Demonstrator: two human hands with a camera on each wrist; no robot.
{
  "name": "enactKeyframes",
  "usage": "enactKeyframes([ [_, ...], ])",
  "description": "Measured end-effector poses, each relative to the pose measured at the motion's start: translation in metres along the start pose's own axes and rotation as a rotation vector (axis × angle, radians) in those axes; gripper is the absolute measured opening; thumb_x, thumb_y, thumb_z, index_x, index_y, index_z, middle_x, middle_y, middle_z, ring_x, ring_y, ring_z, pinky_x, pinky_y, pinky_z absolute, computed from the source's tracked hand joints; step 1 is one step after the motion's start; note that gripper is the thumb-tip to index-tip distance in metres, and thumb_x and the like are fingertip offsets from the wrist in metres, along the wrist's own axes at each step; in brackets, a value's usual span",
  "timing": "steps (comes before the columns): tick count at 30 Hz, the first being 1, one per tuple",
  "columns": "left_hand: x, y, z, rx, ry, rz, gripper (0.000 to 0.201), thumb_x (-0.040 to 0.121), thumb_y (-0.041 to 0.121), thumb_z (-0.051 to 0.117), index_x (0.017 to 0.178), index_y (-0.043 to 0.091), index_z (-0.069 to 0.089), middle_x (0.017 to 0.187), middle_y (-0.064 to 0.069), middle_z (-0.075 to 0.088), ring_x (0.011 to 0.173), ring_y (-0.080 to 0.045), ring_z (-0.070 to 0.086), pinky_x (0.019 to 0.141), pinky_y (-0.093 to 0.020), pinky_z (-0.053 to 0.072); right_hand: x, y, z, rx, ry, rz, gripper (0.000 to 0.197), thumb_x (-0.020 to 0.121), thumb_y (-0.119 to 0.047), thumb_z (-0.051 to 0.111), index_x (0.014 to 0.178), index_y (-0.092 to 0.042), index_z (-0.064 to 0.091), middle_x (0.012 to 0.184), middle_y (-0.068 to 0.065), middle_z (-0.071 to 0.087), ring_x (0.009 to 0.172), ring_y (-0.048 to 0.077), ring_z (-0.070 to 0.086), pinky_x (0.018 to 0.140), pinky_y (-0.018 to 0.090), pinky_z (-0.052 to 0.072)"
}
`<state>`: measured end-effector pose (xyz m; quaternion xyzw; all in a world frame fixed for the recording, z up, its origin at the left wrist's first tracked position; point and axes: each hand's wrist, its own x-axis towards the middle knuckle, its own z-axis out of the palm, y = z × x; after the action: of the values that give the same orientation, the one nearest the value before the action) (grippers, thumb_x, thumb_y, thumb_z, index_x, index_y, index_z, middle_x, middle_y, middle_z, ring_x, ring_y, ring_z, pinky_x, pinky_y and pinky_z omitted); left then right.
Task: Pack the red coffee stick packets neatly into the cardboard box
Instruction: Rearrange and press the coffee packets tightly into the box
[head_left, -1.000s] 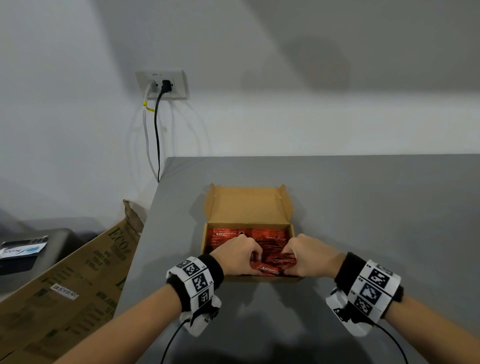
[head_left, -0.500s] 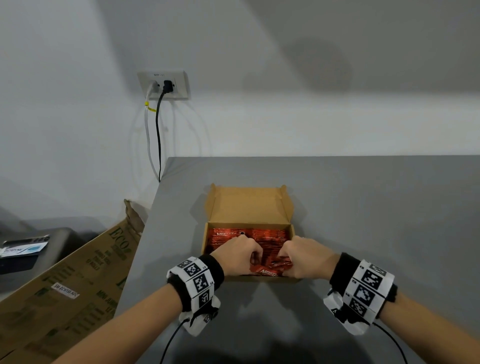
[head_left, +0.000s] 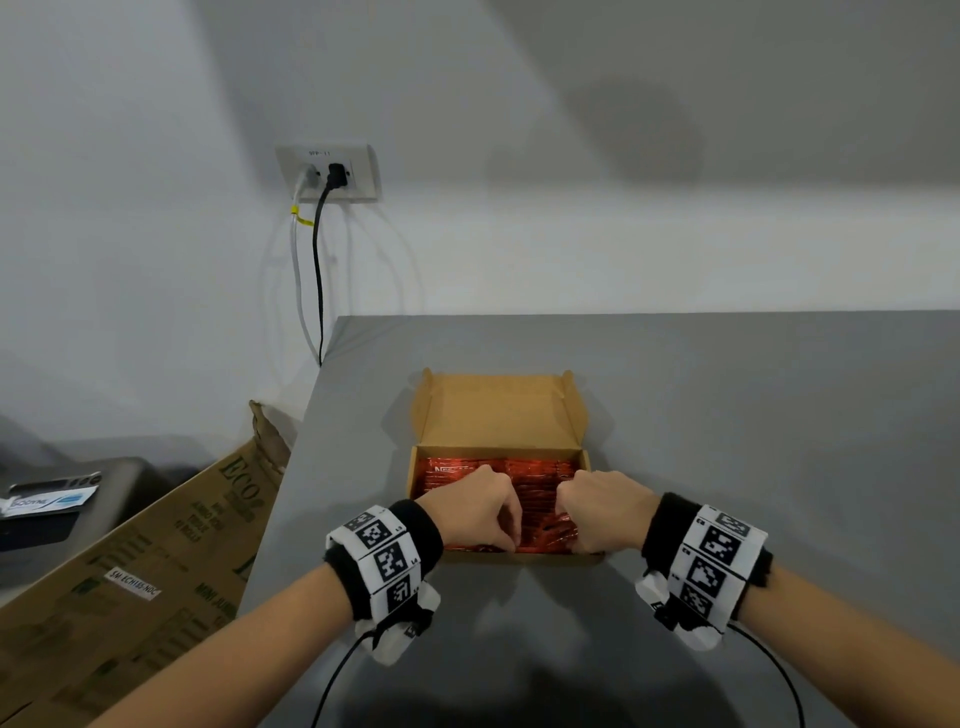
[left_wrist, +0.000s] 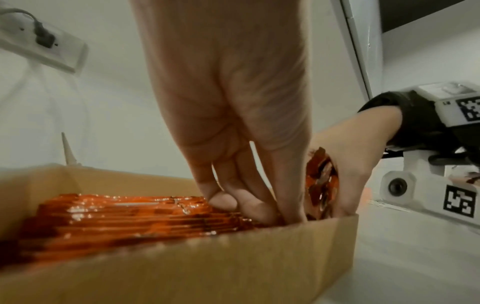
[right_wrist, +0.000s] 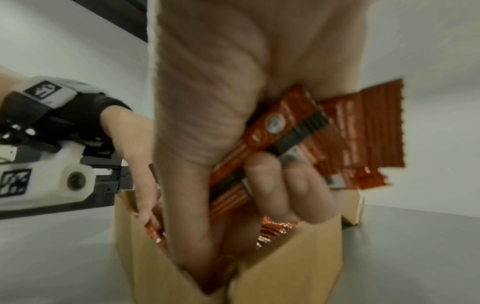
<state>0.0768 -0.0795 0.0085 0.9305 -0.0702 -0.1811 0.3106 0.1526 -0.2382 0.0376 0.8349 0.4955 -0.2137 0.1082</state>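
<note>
An open cardboard box (head_left: 415, 470) sits on the grey table with its lid (head_left: 498, 410) folded back. Rows of red coffee stick packets (head_left: 540, 475) fill it. My left hand (head_left: 475, 512) reaches down inside near the front wall, with its fingertips (left_wrist: 249, 207) and thumb together at the ends of the stacked packets (left_wrist: 124, 216). My right hand (head_left: 605, 512) grips a bundle of packets (right_wrist: 285, 131) over the box's front right part, its fingers (right_wrist: 280, 185) curled round them. The two hands are close together. The box floor is hidden.
The table's left edge (head_left: 280, 519) drops off beside a large printed carton (head_left: 130, 571) leaning below. A wall socket (head_left: 327, 174) with two cables hangs behind the table corner. Grey tabletop (head_left: 779, 441) stretches to the right of the box.
Both hands have sunk a little deeper into the box and drawn closer together. The labelled packet lying across the front is now covered by the hands.
</note>
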Motion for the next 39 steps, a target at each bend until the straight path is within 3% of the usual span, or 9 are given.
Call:
enactKeyframes([
  [4, 0.002, 0.000, 0.003, 0.059, 0.000, -0.010, 0.007, 0.078, 0.007, 0.070, 0.082, 0.004, 0.075, 0.086, -0.005, 0.073, 0.078, -0.016, 0.065, 0.069, -0.004, 0.040, -0.002, 0.010, -0.001, 0.188, -0.051, 0.055, 0.033, 0.080, -0.033, 0.068, 0.063, -0.022, 0.042, 0.069, -0.006, 0.049, 0.072, 0.017, 0.051, 0.059, 0.024, 0.037],
  [7, 0.005, 0.003, 0.004, 0.125, -0.020, 0.015, 0.007, 0.078, 0.002, 0.066, 0.077, 0.003, 0.073, 0.084, -0.007, 0.072, 0.078, -0.017, 0.065, 0.085, -0.028, 0.051, -0.002, 0.008, 0.000, 0.131, -0.033, 0.059, 0.021, 0.081, -0.032, 0.067, 0.084, -0.014, 0.057, 0.080, 0.001, 0.052, 0.075, 0.020, 0.052, 0.065, 0.027, 0.038],
  [10, 0.007, 0.005, 0.005, 0.182, -0.017, 0.037, 0.006, 0.077, 0.002, 0.066, 0.076, 0.003, 0.072, 0.084, -0.007, 0.072, 0.079, -0.018, 0.065, 0.093, -0.035, 0.048, 0.001, 0.002, 0.003, 0.002, 0.011, 0.031, 0.026, 0.084, -0.031, 0.062, 0.097, -0.009, 0.059, 0.096, 0.010, 0.062, 0.088, 0.029, 0.061, 0.067, 0.031, 0.041],
  [13, 0.005, 0.006, 0.000, 0.148, -0.041, 0.029, 0.006, 0.079, 0.008, 0.070, 0.081, 0.004, 0.073, 0.088, -0.006, 0.072, 0.078, -0.011, 0.062, 0.090, -0.025, 0.046, 0.003, 0.006, 0.003, 0.085, -0.009, 0.027, 0.026, 0.082, -0.035, 0.066, 0.089, -0.011, 0.057, 0.096, 0.007, 0.065, 0.082, 0.025, 0.060, 0.064, 0.029, 0.041],
  [16, 0.004, 0.003, -0.007, 0.072, -0.023, 0.009, 0.012, 0.079, 0.015, 0.073, 0.086, 0.006, 0.073, 0.090, -0.004, 0.072, 0.074, -0.002, 0.057, 0.070, -0.008, 0.043, 0.002, 0.015, 0.001, 0.223, -0.046, 0.061, 0.031, 0.078, -0.035, 0.071, 0.071, -0.017, 0.048, 0.073, -0.004, 0.057, 0.068, 0.016, 0.052, 0.055, 0.022, 0.039],
  [19, 0.003, 0.002, -0.005, 0.076, -0.019, 0.011, 0.007, 0.078, 0.013, 0.073, 0.080, 0.006, 0.072, 0.085, -0.005, 0.072, 0.070, -0.005, 0.059, 0.069, -0.013, 0.048, 0.000, 0.012, 0.004, 0.180, -0.026, 0.085, 0.035, 0.079, -0.036, 0.069, 0.066, -0.020, 0.041, 0.067, -0.006, 0.047, 0.068, 0.017, 0.050, 0.059, 0.025, 0.038],
  [24, 0.006, 0.004, 0.005, 0.137, -0.018, 0.026, 0.004, 0.079, 0.005, 0.067, 0.076, 0.004, 0.070, 0.084, -0.007, 0.071, 0.068, -0.009, 0.058, 0.093, -0.033, 0.049, 0.003, 0.002, 0.009, 0.002, 0.024, 0.070, 0.028, 0.085, -0.034, 0.061, 0.102, -0.011, 0.057, 0.102, 0.007, 0.062, 0.094, 0.028, 0.062, 0.070, 0.031, 0.043],
  [31, -0.003, -0.002, -0.015, -0.047, 0.145, -0.042, 0.013, 0.077, 0.019, 0.076, 0.083, 0.008, 0.071, 0.088, -0.003, 0.070, 0.059, 0.009, 0.053, 0.057, -0.004, 0.039, 0.001, 0.019, -0.003, 0.329, 0.134, 0.136, 0.038, 0.073, -0.044, 0.074, 0.099, -0.018, 0.065, 0.097, -0.002, 0.068, 0.088, 0.016, 0.064, 0.066, 0.023, 0.043],
  [39, -0.006, -0.003, -0.001, 0.087, 0.033, 0.011, 0.011, 0.079, 0.017, 0.072, 0.082, 0.006, 0.073, 0.092, -0.004, 0.070, 0.060, 0.004, 0.049, 0.063, 0.000, 0.035, 0.005, 0.009, 0.007, 0.329, 0.102, 0.073, 0.021, 0.078, -0.038, 0.069, 0.091, -0.021, 0.068, 0.094, 0.000, 0.069, 0.086, 0.018, 0.064, 0.068, 0.025, 0.045],
])
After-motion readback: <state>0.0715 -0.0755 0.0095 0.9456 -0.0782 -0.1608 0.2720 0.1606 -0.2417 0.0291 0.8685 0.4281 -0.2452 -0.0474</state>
